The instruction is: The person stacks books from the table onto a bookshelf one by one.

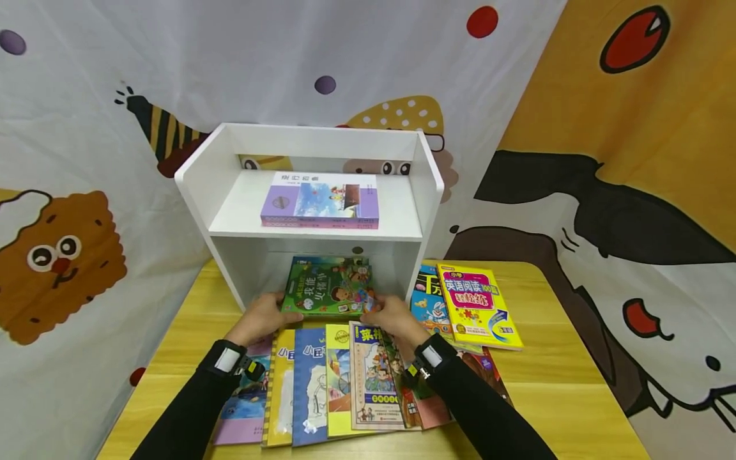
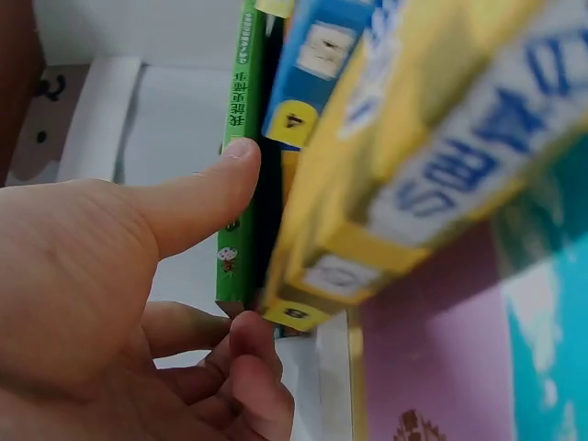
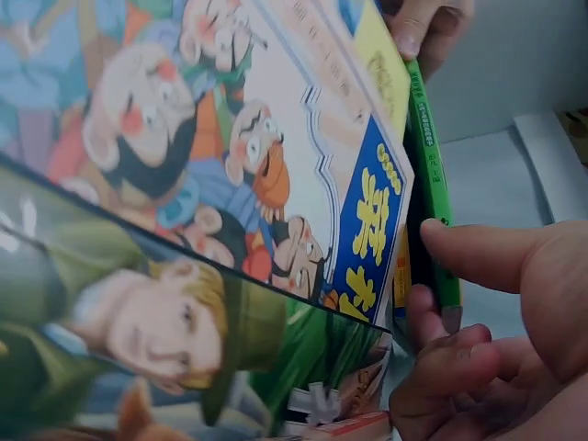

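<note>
A green children's book (image 1: pixel 322 291) lies flat in the lower compartment of the white shelf (image 1: pixel 215 176). My left hand (image 1: pixel 261 317) holds its front left corner, and the left wrist view shows the thumb at the green spine (image 2: pixel 236 165) with the fingers curled beneath. At the front right corner my right hand (image 1: pixel 397 319) pinches the same book, thumb above the spine (image 3: pixel 430 161) and fingers below. The edge of another book shows behind the green one. Just before the shelf, a blue book (image 1: pixel 309 396) and a cream book (image 1: pixel 376 383) lie in an overlapping row.
On the upper shelf lie purple books (image 1: pixel 322 201), stacked flat. A yellow-and-pink book (image 1: pixel 480 306) overlaps a blue one (image 1: pixel 428 306) right of the shelf. Further books, among them a yellow book (image 1: pixel 280 409) and a purple one (image 1: pixel 244 415), cover the wooden table (image 1: pixel 563 383) in front.
</note>
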`<action>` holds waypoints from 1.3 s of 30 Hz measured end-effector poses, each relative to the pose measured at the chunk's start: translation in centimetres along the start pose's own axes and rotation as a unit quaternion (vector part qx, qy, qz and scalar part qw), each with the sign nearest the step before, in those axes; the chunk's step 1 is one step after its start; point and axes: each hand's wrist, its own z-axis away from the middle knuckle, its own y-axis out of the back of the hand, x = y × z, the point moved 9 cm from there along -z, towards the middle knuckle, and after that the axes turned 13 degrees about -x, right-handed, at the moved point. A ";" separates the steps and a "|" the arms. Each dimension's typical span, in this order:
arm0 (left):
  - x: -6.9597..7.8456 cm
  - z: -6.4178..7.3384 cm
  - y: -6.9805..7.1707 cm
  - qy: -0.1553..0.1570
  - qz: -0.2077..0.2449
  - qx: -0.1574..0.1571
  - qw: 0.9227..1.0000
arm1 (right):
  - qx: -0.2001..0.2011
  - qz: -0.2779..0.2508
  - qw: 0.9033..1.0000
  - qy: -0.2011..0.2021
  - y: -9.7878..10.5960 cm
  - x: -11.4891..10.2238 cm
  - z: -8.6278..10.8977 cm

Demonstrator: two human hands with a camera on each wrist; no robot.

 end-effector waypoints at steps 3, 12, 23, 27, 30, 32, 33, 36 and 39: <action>0.1 0.1 0.1 -0.009 -0.015 0.010 1.000 | 0.003 0.065 0.998 -0.011 0.0 -0.4 -0.5; 0.0 -0.5 0.5 -0.007 -0.102 0.059 0.993 | 0.049 0.194 0.979 -0.033 0.3 -1.1 -1.4; -0.2 -0.4 1.4 0.005 -0.137 0.099 0.986 | 0.056 0.216 0.974 -0.037 0.1 -0.6 -2.6; -0.3 -0.5 1.5 0.006 -0.133 0.107 0.985 | 0.050 0.218 0.974 -0.027 0.0 -0.7 -2.7; -0.4 -0.5 1.5 0.007 -0.133 0.110 0.985 | 0.049 0.211 0.976 -0.022 0.0 -0.7 -2.8; -0.5 -0.5 1.5 0.004 -0.132 0.110 0.985 | 0.049 0.204 0.977 -0.021 0.0 -0.7 -2.8; -0.5 -0.5 1.5 0.004 -0.132 0.111 0.985 | 0.050 0.203 0.978 -0.021 0.0 -0.6 -2.9; -0.5 -0.5 1.5 -0.001 -0.131 0.111 0.985 | 0.056 0.206 0.977 -0.018 0.0 -0.6 -2.9; -0.1 -0.2 1.7 -0.001 -0.140 0.116 0.983 | 0.065 0.211 0.975 -0.011 0.2 -1.0 -2.7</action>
